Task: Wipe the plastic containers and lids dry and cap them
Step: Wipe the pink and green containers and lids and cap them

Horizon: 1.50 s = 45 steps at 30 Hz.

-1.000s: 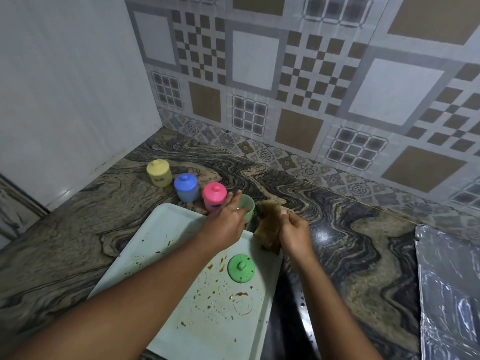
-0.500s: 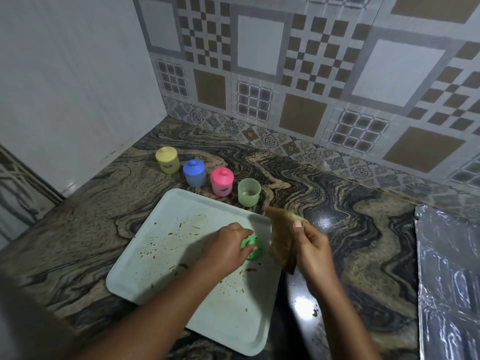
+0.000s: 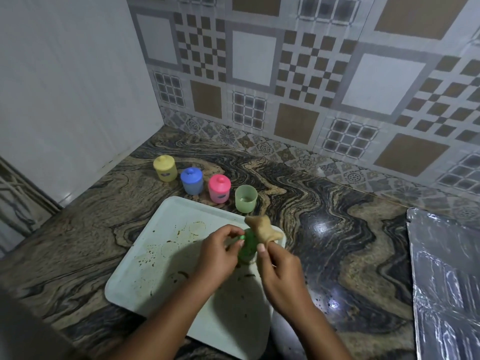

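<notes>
Under the fingers (image 3: 229, 231), a swirled brown-black stone counter (image 3: 337, 255) is spread. Beyond them, a tiled wall (image 3: 311, 74) w/ grey & brown patterns is seen; to their L, a plain white wall (image 3: 65, 87). Glare (image 3: 322, 226) is reflected to their R.

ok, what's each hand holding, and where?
Left hand pinches the green lid by its rim. Right hand pinches the brown cloth by its lower end, against the lid.

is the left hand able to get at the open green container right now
Probably yes: the green container stands open just past the tray, with nothing standing between it and the left hand. That hand holds the green lid, though, against the cloth in the right hand.
</notes>
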Each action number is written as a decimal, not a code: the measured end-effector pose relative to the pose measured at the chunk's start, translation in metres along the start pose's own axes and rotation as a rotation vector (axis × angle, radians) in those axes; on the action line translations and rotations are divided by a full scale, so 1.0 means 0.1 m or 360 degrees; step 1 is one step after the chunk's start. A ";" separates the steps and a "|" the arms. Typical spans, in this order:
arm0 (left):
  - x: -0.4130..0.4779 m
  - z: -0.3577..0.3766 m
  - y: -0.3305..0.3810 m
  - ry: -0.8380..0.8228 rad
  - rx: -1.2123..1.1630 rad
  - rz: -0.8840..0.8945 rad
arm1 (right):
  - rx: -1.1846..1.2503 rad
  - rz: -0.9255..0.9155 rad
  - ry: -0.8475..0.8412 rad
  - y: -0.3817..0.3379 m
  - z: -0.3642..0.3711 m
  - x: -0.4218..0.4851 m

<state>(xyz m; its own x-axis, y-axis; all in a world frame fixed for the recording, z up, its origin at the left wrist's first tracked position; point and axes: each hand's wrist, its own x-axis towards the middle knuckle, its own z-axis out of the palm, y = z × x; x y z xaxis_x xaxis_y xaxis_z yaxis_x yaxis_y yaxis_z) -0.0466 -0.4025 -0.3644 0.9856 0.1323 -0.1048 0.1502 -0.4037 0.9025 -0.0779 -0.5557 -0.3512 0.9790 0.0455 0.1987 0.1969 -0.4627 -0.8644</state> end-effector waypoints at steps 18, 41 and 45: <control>-0.47 -0.67 0.29 0.0139 -0.1544 -0.0458 | -0.0212 -0.0590 -0.0182 -0.43 0.20 0.04; -0.81 -0.94 0.33 -0.0254 -0.1479 -0.0401 | -0.0186 -0.0562 -0.0212 -0.51 -0.02 -0.09; -0.83 -0.96 0.34 -0.0209 -0.1486 -0.0432 | 0.0076 -0.0226 0.0048 -0.51 -0.08 -0.11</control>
<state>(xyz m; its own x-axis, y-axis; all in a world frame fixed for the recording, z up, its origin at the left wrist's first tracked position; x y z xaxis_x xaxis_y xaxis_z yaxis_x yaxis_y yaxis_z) -0.1305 -0.3406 -0.2846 0.9359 -0.0098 -0.3522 0.3074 0.5111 0.8027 -0.0995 -0.5400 -0.3060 0.9391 0.0804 0.3340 0.3365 -0.4111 -0.8472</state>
